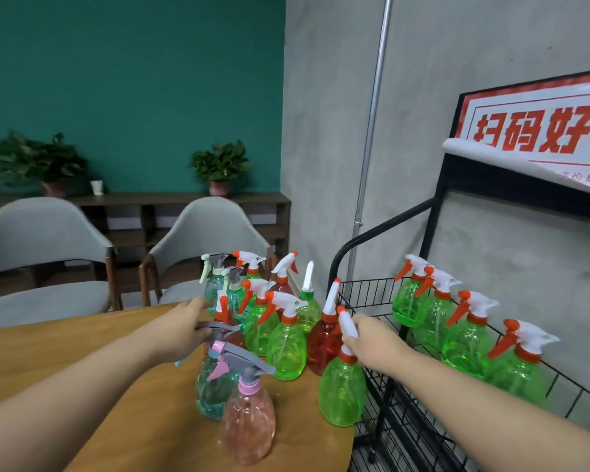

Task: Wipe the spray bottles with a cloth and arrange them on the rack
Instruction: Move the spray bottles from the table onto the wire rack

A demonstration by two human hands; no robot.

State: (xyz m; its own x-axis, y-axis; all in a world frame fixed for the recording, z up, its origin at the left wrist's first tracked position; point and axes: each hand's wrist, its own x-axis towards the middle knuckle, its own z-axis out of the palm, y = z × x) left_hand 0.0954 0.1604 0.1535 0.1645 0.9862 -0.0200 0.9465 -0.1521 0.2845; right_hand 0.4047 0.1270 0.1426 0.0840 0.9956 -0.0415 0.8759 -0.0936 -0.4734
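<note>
Green bottles (464,338), four of them, already line the rack (365,294), while about a dozen wait on the table (48,356), my right hand (372,338) gripping one green bottle (342,393), my left hand (188,330) reaching in loose-fingered, no cloth visible.

My right grip (372,338) holds a green spray bottle (342,391) by its neck at the counter (65,362) edge. Upright green, red, teal and pink bottles (273,318) crowd the counter. Four green ones (464,338) stand in a row on the black wire rack (406,420).
</note>
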